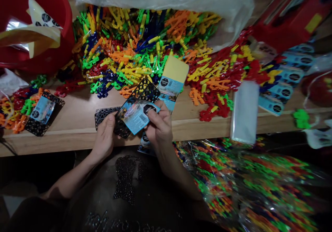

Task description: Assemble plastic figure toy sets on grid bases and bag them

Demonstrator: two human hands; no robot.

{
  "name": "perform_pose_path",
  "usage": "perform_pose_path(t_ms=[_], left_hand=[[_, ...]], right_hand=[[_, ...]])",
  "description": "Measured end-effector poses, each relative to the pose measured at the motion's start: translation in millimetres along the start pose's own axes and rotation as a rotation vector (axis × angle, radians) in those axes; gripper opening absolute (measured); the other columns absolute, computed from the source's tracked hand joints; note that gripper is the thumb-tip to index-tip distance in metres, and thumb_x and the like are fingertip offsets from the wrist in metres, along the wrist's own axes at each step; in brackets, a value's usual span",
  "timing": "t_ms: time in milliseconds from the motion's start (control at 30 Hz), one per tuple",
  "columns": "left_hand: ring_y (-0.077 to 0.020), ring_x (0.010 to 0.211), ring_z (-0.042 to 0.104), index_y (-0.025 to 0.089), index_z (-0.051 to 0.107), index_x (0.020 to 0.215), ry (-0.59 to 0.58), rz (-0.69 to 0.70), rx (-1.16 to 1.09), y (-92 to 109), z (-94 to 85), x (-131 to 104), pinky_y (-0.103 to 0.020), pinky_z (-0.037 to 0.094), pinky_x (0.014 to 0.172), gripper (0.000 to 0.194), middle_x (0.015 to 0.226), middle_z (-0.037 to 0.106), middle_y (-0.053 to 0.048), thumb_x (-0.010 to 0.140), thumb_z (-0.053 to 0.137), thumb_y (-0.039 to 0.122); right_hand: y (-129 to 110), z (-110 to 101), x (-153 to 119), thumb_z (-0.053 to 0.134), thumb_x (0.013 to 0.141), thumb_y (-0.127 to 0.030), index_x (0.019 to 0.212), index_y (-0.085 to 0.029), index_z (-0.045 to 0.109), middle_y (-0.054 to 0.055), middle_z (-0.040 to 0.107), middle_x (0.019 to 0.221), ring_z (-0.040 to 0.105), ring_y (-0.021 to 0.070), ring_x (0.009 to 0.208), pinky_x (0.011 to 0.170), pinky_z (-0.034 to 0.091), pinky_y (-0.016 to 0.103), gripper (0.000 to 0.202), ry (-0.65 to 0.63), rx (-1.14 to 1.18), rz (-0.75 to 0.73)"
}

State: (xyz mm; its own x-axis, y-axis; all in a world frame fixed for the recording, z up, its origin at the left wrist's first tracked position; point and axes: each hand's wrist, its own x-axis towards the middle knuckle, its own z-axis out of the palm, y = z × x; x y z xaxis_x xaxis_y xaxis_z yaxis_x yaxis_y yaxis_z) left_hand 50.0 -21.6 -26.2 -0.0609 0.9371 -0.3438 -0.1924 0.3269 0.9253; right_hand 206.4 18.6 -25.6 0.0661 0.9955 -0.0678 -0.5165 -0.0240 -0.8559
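Near the table's front edge, my left hand (105, 137) grips the lower left end of a black perforated tray (146, 89). My right hand (160, 124) pinches a blue printed card (135, 116) by its right end, thumb on top. The card lies slanted over the tray. Another black perforated tray (103, 113) lies flat on the table just behind my left hand. Beyond my right hand are more blue cards (169, 86) with a yellow card (176, 67) on top. Part of a blue card shows below my right wrist at the table edge.
Colourful plastic figures (124, 59) are heaped across the table (77, 121). A red tub (66, 28) stands back left; a tray with a card (43, 111) lies left. Clear bags (244, 112), card stacks (287, 76) and a red device (287, 24) are right. Filled bags (246, 187) sit below.
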Motion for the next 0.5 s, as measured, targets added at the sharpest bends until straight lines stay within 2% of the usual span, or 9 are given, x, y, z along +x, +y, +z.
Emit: perform_pose_path(t_ms=[100,267,333,433,500], left_hand=[[-0.0133,0.058,0.057,0.021,0.074,0.117,0.005,0.044,0.037,-0.1,0.4,0.8,-0.025,0.048,0.045,0.055,0.074,0.066,-0.004,0.103,0.055,0.071],[-0.0146,0.060,0.060,0.021,0.073,0.111,0.150,0.098,-0.003,5.1,-13.1,15.3,-0.025,0.045,0.043,0.051,0.079,0.071,-0.006,0.103,0.056,0.068],[-0.0150,0.061,0.062,0.021,0.073,0.110,0.165,0.136,0.023,7.0,-16.4,18.2,-0.025,0.045,0.043,0.050,0.079,0.070,-0.006,0.103,0.056,0.068],[-0.0149,0.060,0.061,0.022,0.074,0.110,0.093,0.198,0.125,6.9,-12.3,15.9,-0.025,0.044,0.043,0.052,0.073,0.066,-0.004,0.105,0.052,0.068],[-0.0160,0.066,0.064,0.022,0.074,0.110,0.070,0.270,0.182,5.8,-6.5,12.5,-0.026,0.051,0.050,0.052,0.076,0.066,-0.004,0.106,0.049,0.068]], right_hand=[[-1.5,-5.1,-0.3,0.085,0.081,-0.052,0.080,-0.027,0.045,-0.010,0.046,0.062,0.040,0.0081,0.044,0.039,0.037,0.021,0.047,0.008,-0.015,-0.062],[-23.3,-26.4,10.6,0.083,0.079,-0.051,0.079,-0.027,0.050,-0.004,0.056,0.075,0.059,0.0130,0.065,0.060,0.055,0.028,0.041,0.295,-0.047,-0.335],[-31.7,-27.6,12.8,0.085,0.078,-0.050,0.080,-0.027,0.051,-0.004,0.056,0.074,0.058,0.0130,0.064,0.058,0.054,0.027,0.041,0.249,-0.091,-0.345],[-31.4,-16.0,9.3,0.087,0.081,-0.047,0.079,-0.027,0.048,-0.007,0.051,0.068,0.048,0.0089,0.053,0.046,0.045,0.022,0.044,0.046,-0.162,-0.222],[-23.7,-6.7,5.5,0.087,0.082,-0.049,0.081,-0.027,0.047,-0.009,0.050,0.068,0.045,0.0074,0.049,0.041,0.041,0.020,0.046,-0.042,-0.168,-0.144]])
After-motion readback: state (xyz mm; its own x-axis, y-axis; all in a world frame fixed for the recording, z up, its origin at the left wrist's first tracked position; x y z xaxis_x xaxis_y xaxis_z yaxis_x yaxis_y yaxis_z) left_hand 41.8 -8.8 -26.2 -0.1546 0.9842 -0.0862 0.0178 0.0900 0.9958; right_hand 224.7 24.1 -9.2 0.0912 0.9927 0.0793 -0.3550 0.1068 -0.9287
